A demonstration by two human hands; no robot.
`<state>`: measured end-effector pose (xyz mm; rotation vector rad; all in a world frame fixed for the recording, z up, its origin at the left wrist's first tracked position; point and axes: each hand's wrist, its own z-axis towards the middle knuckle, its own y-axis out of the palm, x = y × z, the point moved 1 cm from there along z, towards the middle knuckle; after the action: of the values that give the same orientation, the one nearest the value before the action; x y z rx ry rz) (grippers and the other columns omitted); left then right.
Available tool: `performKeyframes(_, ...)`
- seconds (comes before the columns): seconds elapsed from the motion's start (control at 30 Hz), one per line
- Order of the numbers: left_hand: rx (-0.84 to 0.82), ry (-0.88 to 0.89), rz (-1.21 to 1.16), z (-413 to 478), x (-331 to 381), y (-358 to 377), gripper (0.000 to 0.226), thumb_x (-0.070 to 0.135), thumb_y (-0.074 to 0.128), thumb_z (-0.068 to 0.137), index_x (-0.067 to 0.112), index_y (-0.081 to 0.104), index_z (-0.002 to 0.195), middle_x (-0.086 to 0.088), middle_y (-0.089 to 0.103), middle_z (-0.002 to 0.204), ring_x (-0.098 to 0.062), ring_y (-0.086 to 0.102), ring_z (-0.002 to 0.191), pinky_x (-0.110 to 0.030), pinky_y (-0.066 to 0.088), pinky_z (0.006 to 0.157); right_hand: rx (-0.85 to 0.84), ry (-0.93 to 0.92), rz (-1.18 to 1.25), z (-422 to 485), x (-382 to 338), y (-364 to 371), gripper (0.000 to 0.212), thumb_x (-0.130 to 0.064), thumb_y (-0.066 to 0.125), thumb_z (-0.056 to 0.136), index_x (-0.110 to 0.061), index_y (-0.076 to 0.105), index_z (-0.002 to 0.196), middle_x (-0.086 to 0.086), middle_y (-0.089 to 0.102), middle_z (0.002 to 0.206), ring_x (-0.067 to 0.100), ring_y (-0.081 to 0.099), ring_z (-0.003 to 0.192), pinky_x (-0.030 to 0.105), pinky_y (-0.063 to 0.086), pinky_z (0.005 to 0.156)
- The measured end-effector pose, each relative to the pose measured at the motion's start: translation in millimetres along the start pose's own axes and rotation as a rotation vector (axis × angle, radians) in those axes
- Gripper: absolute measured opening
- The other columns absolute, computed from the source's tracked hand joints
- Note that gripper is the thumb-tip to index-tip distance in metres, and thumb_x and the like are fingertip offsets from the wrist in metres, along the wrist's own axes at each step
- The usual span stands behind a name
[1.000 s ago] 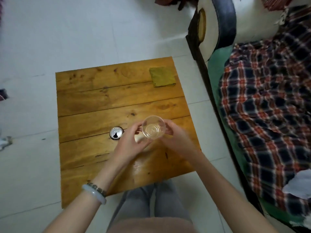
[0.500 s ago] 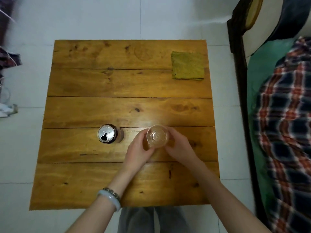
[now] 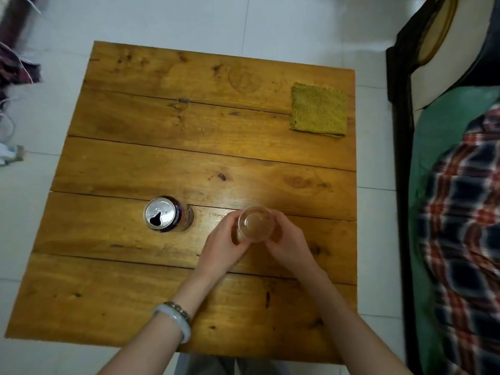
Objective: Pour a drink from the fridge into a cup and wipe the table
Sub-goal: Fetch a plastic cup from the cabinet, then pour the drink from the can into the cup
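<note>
Opened can [image 3: 167, 213] is standing on the table [image 3: 189, 158], at 9 o'clock from the cup. Left hand [image 3: 223, 246] is gripping the clear cup [image 3: 255, 223] from its 8 o'clock side and right hand [image 3: 288, 243] is gripping it from 4 o'clock. Cup is sitting just right of table centre. Folded cloth [image 3: 319, 110] is lying at 1 o'clock, untouched. Judging progress: drink fetched and opened, pour possibly done, wiping left. Glare is masking the liquid level, far-side fingers are hiding behind the cup, and the fridge is out of frame.
</note>
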<state>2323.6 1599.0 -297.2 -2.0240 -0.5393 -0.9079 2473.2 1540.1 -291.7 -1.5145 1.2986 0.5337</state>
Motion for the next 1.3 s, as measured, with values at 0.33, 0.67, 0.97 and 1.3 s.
performKeyframes(0.33,-0.012,0.036,0.075,-10.4,-7.8,-11.3,0.067,0.017,0.075,0.077,0.023,0.041,0.135,0.013,0.053,0.129,0.001,0.048,0.118,-0.024,0.043,0.100,-0.025,0.021,-0.104,-7.9,-2.3,-13.9,0.062,0.007,0.056,0.081,-0.018,0.043,0.136,-0.011,0.053,0.125,0.008,0.050,0.121,0.033,0.043,0.103)
performKeyframes(0.67,0.089,0.088,0.162,-75.9,18.2,-84.6,0.070,0.036,0.070,0.080,0.029,0.034,0.140,0.011,0.046,0.138,-0.008,0.043,0.127,-0.032,0.036,0.106,-0.046,-0.176,-0.198,-38.5,-75.6,-26.5,0.067,0.003,0.061,0.079,-0.025,0.041,0.137,-0.014,0.050,0.128,0.007,0.048,0.122,0.026,0.040,0.103)
performKeyframes(0.97,0.400,-0.042,0.047,-95.4,-13.7,-149.8,0.072,0.031,0.079,0.071,0.027,0.043,0.133,0.014,0.049,0.123,-0.007,0.048,0.116,-0.027,0.039,0.096,-0.225,-0.119,-0.057,-9.3,-112.6,70.2,0.068,-0.003,0.060,0.084,-0.027,0.034,0.142,-0.014,0.043,0.139,0.002,0.045,0.123,0.021,0.036,0.105)
performKeyframes(1.3,0.234,-0.040,0.020,-21.0,-57.7,-133.9,0.078,0.030,0.086,0.063,0.026,0.047,0.130,0.013,0.054,0.125,-0.010,0.051,0.117,-0.030,0.042,0.098,-0.179,-0.037,-0.063,22.8,-88.4,125.7,0.072,0.005,0.057,0.073,-0.019,0.039,0.139,-0.002,0.054,0.134,0.013,0.048,0.125,0.038,0.042,0.104)
